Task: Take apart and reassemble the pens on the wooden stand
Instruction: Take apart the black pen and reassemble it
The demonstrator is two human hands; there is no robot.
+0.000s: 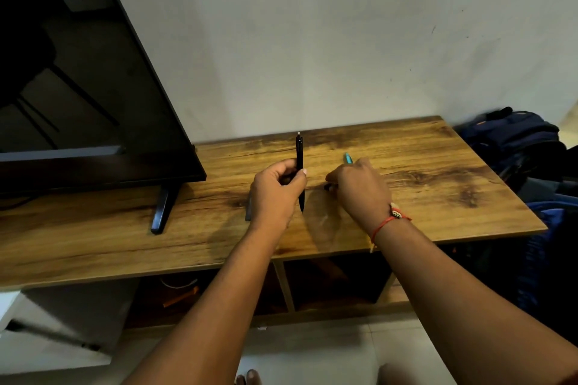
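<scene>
My left hand (275, 194) pinches the slim black plastic pen (299, 155) at mid-barrel. Its long axis runs from the near edge of the wooden surface (438, 172) toward the far edge, writing tip nearest me. My right hand (359, 187) sits just right of it, knuckles up (fingers hidden, so I cannot tell its grip). A teal pen (347, 159) pokes out beyond it.

R hand (359, 189) hides most of teal pen (347, 159).

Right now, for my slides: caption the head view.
Left hand holds black pen above wooden stand; right hand grips teal pen.
</scene>
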